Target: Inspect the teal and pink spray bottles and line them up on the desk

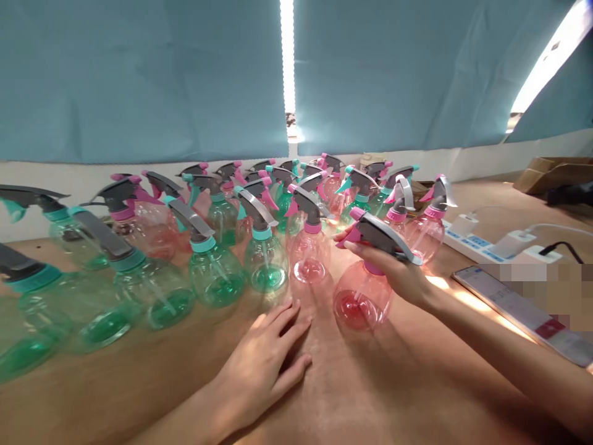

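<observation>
My right hand (393, 266) is wrapped round the neck of a pink spray bottle (361, 303), which has a grey and pink trigger head and stands on the wooden table (324, 395). Flat on the table, in front of the bottles, lies my left hand (266, 355), its fingers stretched out and nothing in it. Just beyond its fingertips are a green spray bottle (266, 266) and another pink spray bottle (309, 256). A darker green spray bottle (217, 275) stands farther left.
Several more green and pink spray bottles crowd the back and left. On the right are a power strip (482, 248) with plugged chargers, a phone (519, 312) and a cardboard box (551, 179). A blue-green sheet (185, 74) and a lit strip (288, 62) hang behind.
</observation>
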Demonstrator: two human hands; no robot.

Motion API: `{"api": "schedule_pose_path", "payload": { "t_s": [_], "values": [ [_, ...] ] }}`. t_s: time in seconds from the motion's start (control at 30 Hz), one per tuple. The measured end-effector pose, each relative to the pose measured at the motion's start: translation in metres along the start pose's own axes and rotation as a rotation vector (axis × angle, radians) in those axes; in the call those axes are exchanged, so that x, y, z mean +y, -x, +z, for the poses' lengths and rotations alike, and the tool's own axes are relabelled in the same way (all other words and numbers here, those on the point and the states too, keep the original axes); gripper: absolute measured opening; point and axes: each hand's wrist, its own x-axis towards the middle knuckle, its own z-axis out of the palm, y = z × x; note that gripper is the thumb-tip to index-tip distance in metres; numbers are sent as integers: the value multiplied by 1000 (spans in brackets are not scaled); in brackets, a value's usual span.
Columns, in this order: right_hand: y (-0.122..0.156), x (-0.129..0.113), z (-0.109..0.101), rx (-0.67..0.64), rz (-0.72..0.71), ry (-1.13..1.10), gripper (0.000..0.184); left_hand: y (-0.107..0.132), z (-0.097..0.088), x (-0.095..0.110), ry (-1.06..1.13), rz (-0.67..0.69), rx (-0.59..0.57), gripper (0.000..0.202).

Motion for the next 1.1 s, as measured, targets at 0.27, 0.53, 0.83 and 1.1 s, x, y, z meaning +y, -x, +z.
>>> {"api": "schedule_pose_path", "payload": {
  "t_s": [0.27, 0.53, 0.83, 1.1],
  "values": [
    [1, -7, 4, -12, 2, -2, 19, 0, 8, 4, -37, -54, -32, 49],
    [0, -1, 3, 50, 13, -8, 18, 1, 10, 7, -23, -60, -26, 49],
    [2, 3, 0, 75, 0, 88, 27, -2, 7, 9, 12, -70, -17, 47],
    [6, 8, 0, 80, 13, 99, 25, -1, 8, 13, 21, -88, -28, 47]
  ]
}}
